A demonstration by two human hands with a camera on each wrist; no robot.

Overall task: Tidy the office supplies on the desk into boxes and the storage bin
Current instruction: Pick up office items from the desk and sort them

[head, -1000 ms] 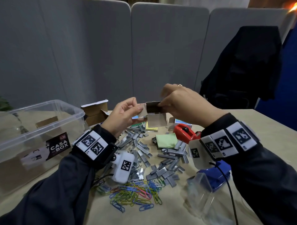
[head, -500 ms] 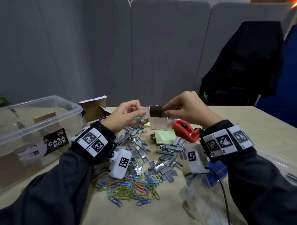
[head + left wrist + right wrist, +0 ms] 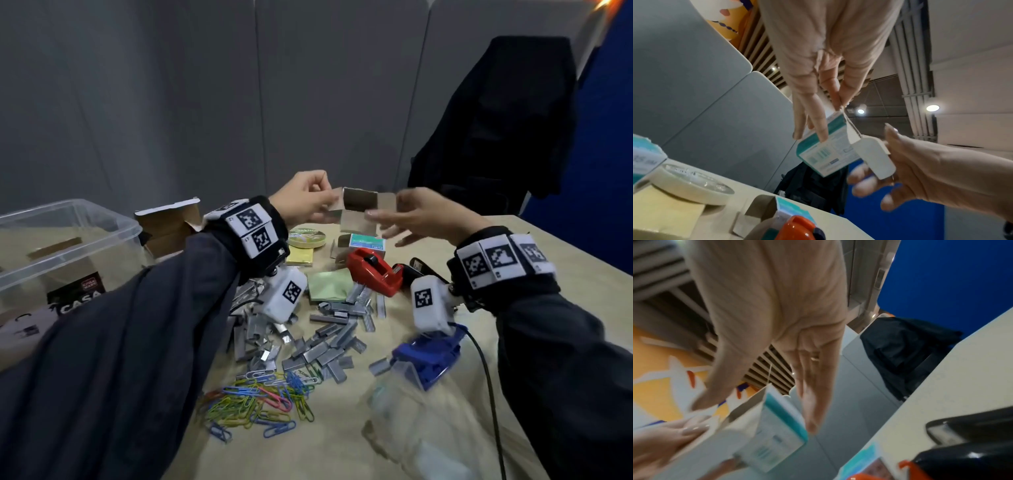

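Landmark: a small open box (image 3: 359, 205), cardboard with teal print, held in the air above the desk (image 3: 548, 246); every place below is given from it.
Left hand (image 3: 305, 197): at the box's left end, fingers and thumb pinching it and carrying its weight.
Right hand (image 3: 421, 219): at the box's right end, fingers spread and nearly straight; fingertips near or touching the end flap, gripping nothing.
Change: half a second ago both hands pinched the box; now only the left holds it, the right has let go, and both arms have reached farther over the desk.
Flaps: folded outward, mouth open, dark inside; whether anything is in it cannot be told.
Staples (image 3: 329, 339): a loose grey heap on the desk, below the box and nearer the person.
Paper clips (image 3: 253, 401): coloured pile, beyond the staples, nearest the person.
Bin (image 3: 68, 240): clear plastic, far left of the box.
Meaning: the box looks ready to fill; likely the freed right hand goes for staples. Sorting has hardly begun.
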